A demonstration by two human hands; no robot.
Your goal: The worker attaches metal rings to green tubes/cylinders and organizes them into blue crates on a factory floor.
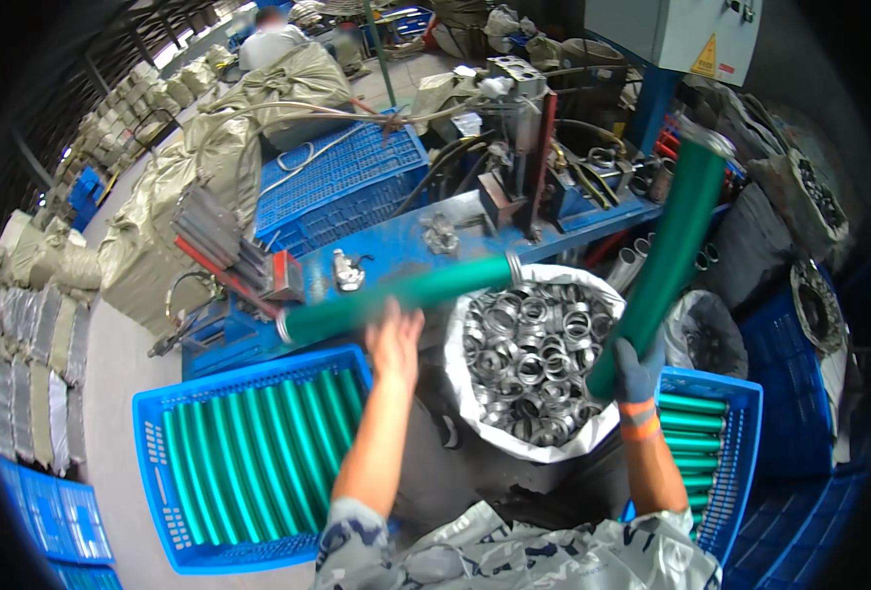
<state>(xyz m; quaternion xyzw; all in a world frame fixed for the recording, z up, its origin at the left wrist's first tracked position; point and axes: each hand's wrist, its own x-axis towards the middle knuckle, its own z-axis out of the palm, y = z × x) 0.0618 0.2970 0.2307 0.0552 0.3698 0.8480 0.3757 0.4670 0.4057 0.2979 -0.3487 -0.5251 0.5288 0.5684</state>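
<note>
My gloved right hand is closed round the lower part of a long green tube. The tube stands steeply tilted, with a metal ring at its upper end. My bare left hand is open, its fingers stretched out and slightly blurred at the middle of a second green tube. That tube lies nearly level in front of the bench, with metal rings at both ends. Between my arms is a white-lined container full of loose metal rings.
At left a blue crate holds a row of green tubes; another blue crate with tubes stands at right. Beyond runs a blue workbench with a metal fixture. Farther back are stuffed sacks and a person.
</note>
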